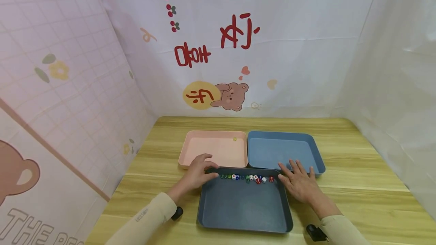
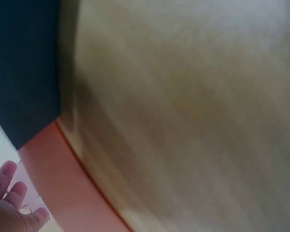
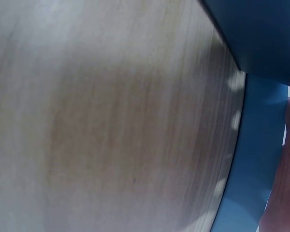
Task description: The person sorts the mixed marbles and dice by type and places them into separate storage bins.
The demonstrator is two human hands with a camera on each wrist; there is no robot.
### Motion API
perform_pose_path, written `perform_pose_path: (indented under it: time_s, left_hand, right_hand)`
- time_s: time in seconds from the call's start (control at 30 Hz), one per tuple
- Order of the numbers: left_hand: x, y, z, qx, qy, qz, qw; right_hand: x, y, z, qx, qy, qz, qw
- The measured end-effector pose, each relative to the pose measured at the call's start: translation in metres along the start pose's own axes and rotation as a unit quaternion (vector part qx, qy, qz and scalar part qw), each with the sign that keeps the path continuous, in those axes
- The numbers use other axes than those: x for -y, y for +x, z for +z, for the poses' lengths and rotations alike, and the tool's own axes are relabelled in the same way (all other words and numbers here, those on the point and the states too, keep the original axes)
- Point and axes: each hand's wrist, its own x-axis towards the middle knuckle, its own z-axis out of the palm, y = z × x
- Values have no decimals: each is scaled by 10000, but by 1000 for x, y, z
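Note:
A dark grey-blue tray lies nearest to me, with several small dice in green, white, blue and red strung along its far wall. My left hand is at its far left corner, fingers loosely bent and apart, nothing visible between them. Over the far right corner my right hand spreads its fingers toward the blue tray; whether it touches either rim I cannot tell. In the left wrist view only some fingers show at the lower left edge.
Behind the dark tray, left of the blue one, stands a pink tray holding one yellow die. All three trays sit close together on a wood-grain table. Printed white cloth hangs behind and at both sides.

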Motion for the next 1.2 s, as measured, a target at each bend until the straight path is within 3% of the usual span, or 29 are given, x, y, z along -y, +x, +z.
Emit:
perform_pose_path:
  time_s: [0.23,0.47,0.7,1.2]
  left_hand:
    - [5,-1,15,52,593,307,9978]
    - [7,1,23,79,916,184,9956]
    - [4,6,26,119,1632,256,9862]
    - [2,11,28,268,1752,237,9839]
  right_hand:
    - [1,-1,0,-23,-53,-17,10000]
    - [2,-2,0,-27,-78,-20,10000]
    - [3,-3,-1,9,-58,-4,10000]
    - [0,-1,0,2,9,-32,10000]
